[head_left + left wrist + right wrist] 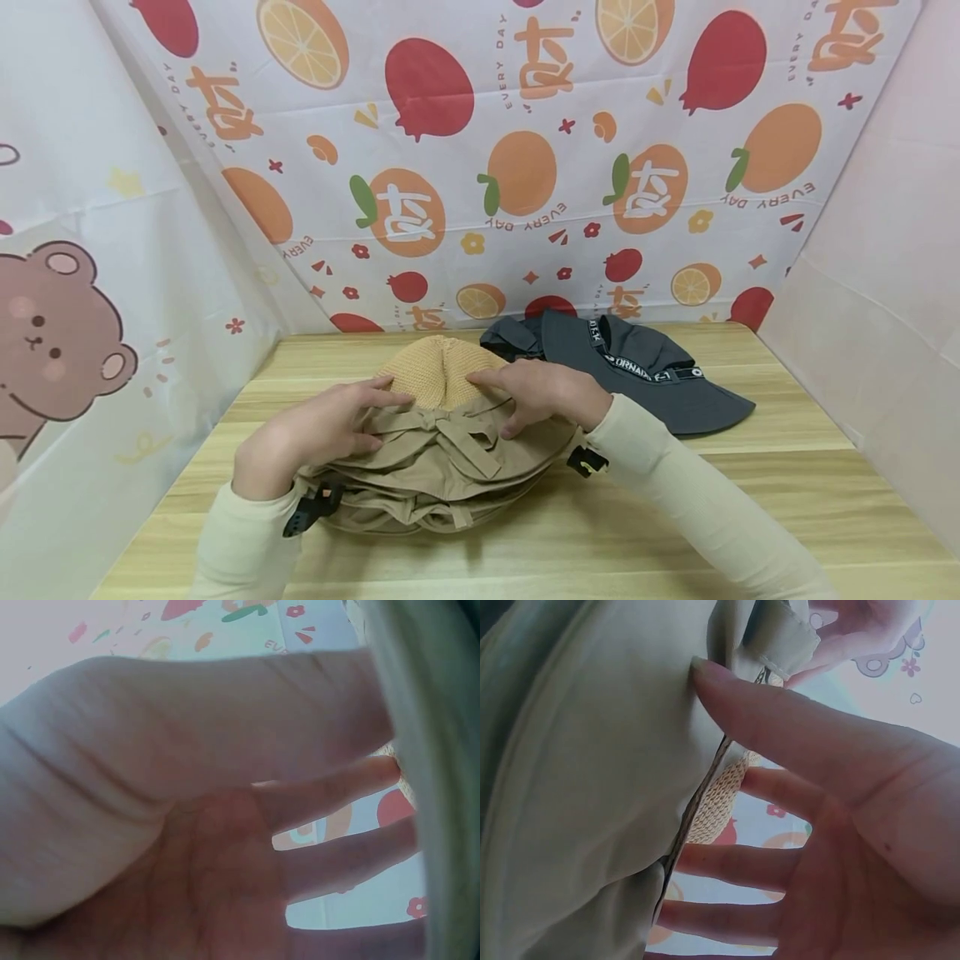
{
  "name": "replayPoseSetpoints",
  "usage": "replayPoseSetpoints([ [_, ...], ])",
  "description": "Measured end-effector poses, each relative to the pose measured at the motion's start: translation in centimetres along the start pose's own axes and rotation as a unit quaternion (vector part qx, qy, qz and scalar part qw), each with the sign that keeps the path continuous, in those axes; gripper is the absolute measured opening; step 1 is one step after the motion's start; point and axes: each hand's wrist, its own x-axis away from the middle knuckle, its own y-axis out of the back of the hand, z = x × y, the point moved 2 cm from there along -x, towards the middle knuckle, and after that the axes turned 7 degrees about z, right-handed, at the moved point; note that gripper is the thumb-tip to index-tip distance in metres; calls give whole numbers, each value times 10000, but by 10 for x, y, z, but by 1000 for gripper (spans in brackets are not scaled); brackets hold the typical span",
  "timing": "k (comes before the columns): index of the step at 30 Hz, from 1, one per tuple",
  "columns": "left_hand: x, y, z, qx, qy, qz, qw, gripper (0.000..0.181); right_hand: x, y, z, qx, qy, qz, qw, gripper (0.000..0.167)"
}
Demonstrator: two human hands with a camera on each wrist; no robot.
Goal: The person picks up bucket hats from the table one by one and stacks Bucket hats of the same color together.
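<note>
On the table lies a khaki hat [457,458] with a bow, in several overlapping fabric layers. Its crown [431,367] of tan woven straw rises behind the bow. My left hand [318,433] rests on the hat's left side, index finger near the straw and thumb at the fabric. On the other side, my right hand [547,392] touches the straw with a fingertip, its thumb on the khaki cloth. The right wrist view has its straight, spread fingers [739,866] reaching past the fabric edge. In the left wrist view the fingertips meet the brim and are partly hidden.
A dark grey bucket hat [645,396] with a lettered band lies behind and to the right, beside another dark piece of fabric [513,335]. Fruit-printed cloth [465,183] hangs at the back of the wooden table [675,517], with pale cloths at both sides.
</note>
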Motion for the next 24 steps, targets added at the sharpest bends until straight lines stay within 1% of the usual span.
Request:
replayPoseSetpoints([
  [7, 1, 0, -3, -63, -124, -92, 9999, 56, 8, -2, -3, 200, 189, -336, 9991, 82],
  [13, 2, 2, -7, -125, -155, -220, 9996, 52, 17, -4, -5, 124, 369, -539, 9978, 78],
  [17, 2, 2, -10, -157, -126, -294, 9994, 53, 22, -6, -9, -6, 518, -761, 9958, 75],
  [20, 2, 2, -12, -169, -112, -321, 9993, 54, 26, -9, -15, -210, 857, -1024, 9908, 72],
  [24, 2, 2, -14, -186, -201, -404, 9988, 53, 32, -16, -24, -565, 1368, -1445, 9784, 67],
])
